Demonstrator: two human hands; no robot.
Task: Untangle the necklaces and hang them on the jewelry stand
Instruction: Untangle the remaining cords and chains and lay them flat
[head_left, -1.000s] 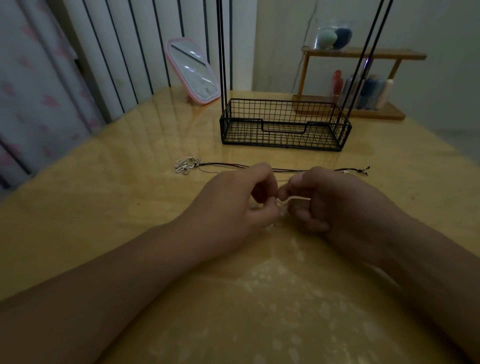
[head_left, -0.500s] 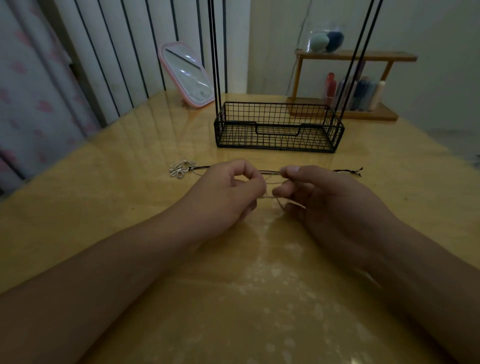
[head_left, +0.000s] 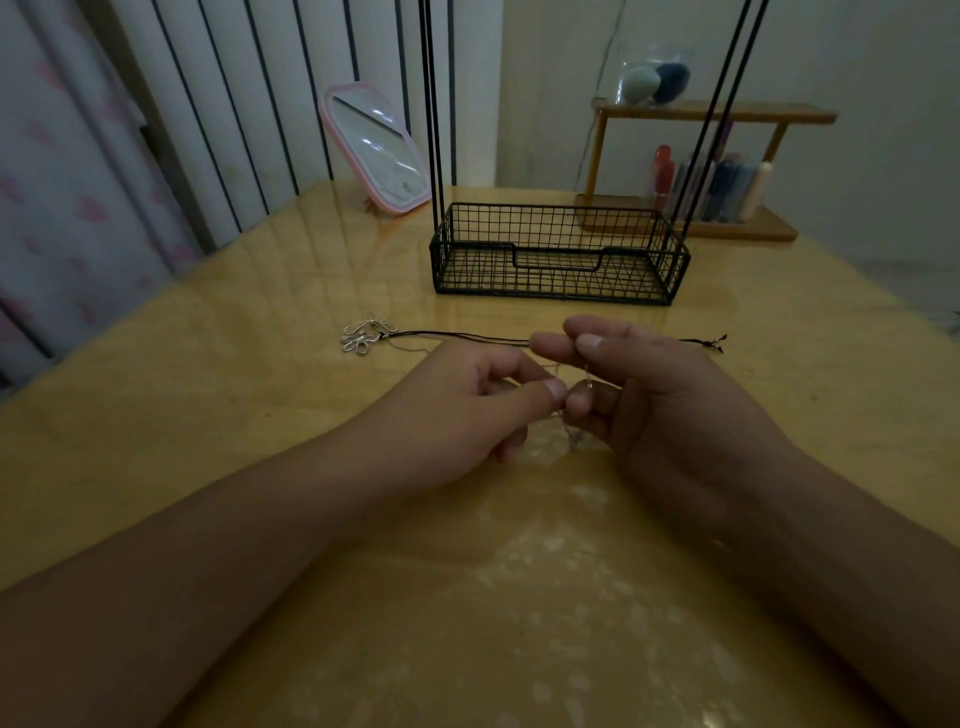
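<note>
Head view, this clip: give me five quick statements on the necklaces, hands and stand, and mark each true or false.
1. Both hands pinch a thin pale chain between them. True: the left hand and right hand meet over it.
2. A necklace already hangs on the stand. False: the stand shows only its wire basket and bare rods; its top is out of frame.
3. The black cord lies on the table, beyond the hands. True.
4. The silver pendant sits inside the basket. False: it lies on the table at the cord's left end.
5. The mirror lies flat. False: it stands tilted.
</note>
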